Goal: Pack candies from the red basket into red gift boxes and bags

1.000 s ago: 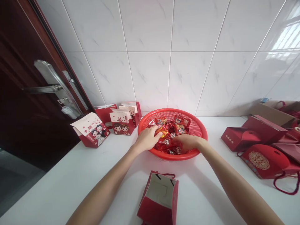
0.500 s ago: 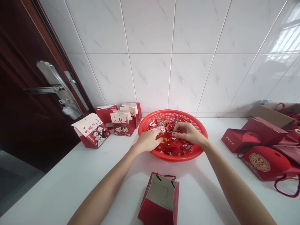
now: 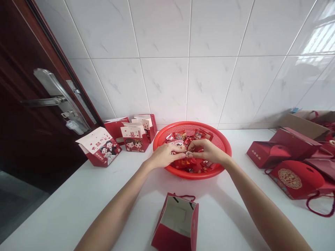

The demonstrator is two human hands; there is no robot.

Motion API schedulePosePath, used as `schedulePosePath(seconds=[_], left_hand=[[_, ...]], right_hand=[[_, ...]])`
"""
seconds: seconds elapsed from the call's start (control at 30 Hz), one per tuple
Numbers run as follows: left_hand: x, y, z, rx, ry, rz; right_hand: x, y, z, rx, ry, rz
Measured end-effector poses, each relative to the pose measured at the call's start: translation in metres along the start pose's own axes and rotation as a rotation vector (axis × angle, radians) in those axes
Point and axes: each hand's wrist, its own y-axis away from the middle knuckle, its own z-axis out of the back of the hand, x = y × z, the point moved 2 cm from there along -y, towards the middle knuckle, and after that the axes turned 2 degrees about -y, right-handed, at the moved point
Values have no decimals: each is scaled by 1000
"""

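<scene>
A red plastic basket [image 3: 224,144] holds several red-wrapped candies [image 3: 180,163]. Over its middle, my left hand [image 3: 165,155] and my right hand [image 3: 206,151] meet fingertip to fingertip. Between them is a small wrapped candy [image 3: 188,153] with a pale, dark-marked face. My right thumb and fingers pinch it from the right; the left thumb and fingers close on it from the left. In front of the basket stands a red gift box [image 3: 175,240], its top open and its pale inside showing, with a dark red cord handle.
Red and cream printed boxes [image 3: 101,148] stand at the left, near a dark door [image 3: 23,122] with a metal handle. On the right lie several red gift boxes [image 3: 290,179] with cords, beside a cardboard carton [image 3: 300,123]. A tiled wall [image 3: 162,90] backs the white tabletop [image 3: 125,219].
My hands have come together over the basket. The right hand moved left with the candy, and the left fingers now meet it there. The view has shifted slightly.
</scene>
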Motion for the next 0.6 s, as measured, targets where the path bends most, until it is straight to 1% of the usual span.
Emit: schedulePosePath(seconds=[0.07,0.13,0.2,0.23,0.33,0.43,0.53,0.6], left_hand=[[0,-1,0,6,-23,1],[1,-1,0,-12,-57,20],[1,-1,0,-38,-102,37],[1,-1,0,-50,-127,45],[1,0,0,-70,-186,72],[1,0,0,-81,-201,86],[2,-1,-1,-105,-173,77],[2,0,-1,-106,-170,73]], right_hand=[[-1,-2,4,-32,-9,-4],[-5,-4,13,-149,66,-50],[-13,-6,27,-256,252,-181],[-18,-7,33,-269,358,-269],[-38,-11,46,-192,521,-447],[-54,-13,48,-98,579,-551],[-58,-12,43,-16,566,-589],[-53,-11,39,39,515,-565]])
